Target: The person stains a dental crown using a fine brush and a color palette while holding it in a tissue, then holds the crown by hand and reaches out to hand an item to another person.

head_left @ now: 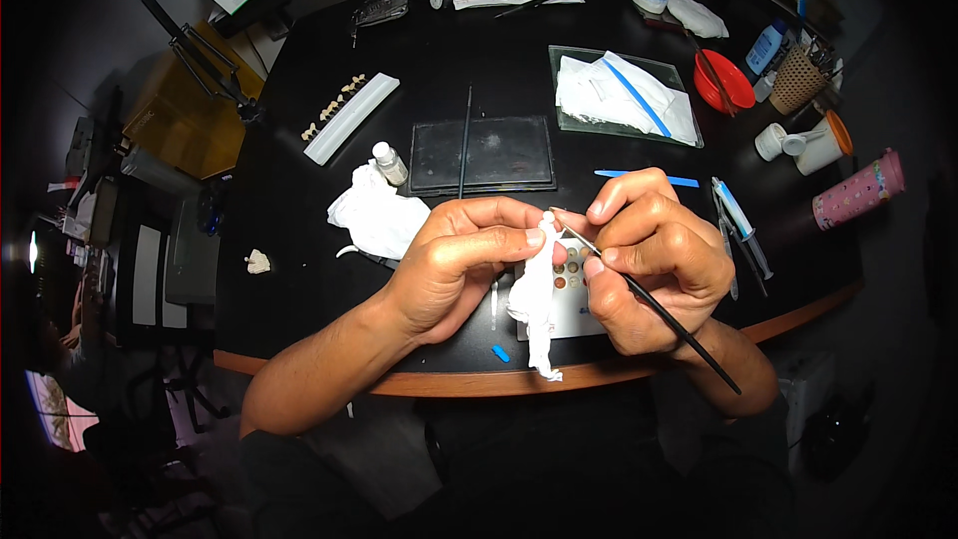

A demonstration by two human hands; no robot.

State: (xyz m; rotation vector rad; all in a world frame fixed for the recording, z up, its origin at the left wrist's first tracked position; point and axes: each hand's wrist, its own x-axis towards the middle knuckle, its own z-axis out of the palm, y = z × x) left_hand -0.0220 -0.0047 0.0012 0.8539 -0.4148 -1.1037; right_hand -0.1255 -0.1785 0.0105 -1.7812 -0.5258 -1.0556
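My left hand (439, 265) is closed, its thumb and fingertips pinching a twisted white tissue (539, 314) that hangs down over the table's front edge. A small pale piece (548, 221) shows at those fingertips, too small to make out. In a pinch, my right hand (664, 269) holds a thin brush (689, 339) with a black handle slanting down to the right. The brush tip reaches up toward the pale piece; whether they touch I cannot tell. Below and partly behind my hands lies a white palette card (574, 321) with several round colour spots.
Left of my hands are a crumpled white cloth (374, 215), a small bottle (390, 164) and a white rack (351, 120) beside tooth-shaped pieces. A dark tray (509, 155) lies ahead under another brush (467, 130). Rightward are a glass plate (569, 120), syringes (740, 215) and a red bowl (735, 85).
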